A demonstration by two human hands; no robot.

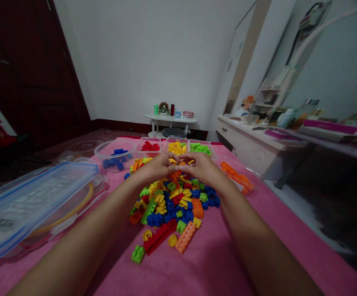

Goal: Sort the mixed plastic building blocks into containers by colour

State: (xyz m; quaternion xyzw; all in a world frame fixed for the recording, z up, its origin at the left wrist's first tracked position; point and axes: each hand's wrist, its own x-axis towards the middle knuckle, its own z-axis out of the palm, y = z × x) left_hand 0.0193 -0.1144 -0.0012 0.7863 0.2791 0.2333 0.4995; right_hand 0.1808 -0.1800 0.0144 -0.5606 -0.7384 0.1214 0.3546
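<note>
Over the far part of a mixed pile of toy building bricks point(173, 199), my two hands come together. My left hand point(159, 167) is closed, its fingertips bent inward almost against those of the other hand. From the other side my right hand point(200, 165) is closed too, thumb and fingers curled toward the left one. Whatever lies between the fingertips is too small and dim to make out; orange bricks show just beneath them. Toward me lie a long red brick point(160, 237), an orange brick point(186, 237) and a light green brick point(138, 254).
Beyond the pile stand containers of blue bricks point(116, 160), red bricks point(150, 146), yellow bricks point(177, 147) and green bricks point(201, 148). Orange bricks point(236, 176) lie in a clear container at right. Stacked clear lids point(42, 201) cover the left side of the pink cloth point(209, 263).
</note>
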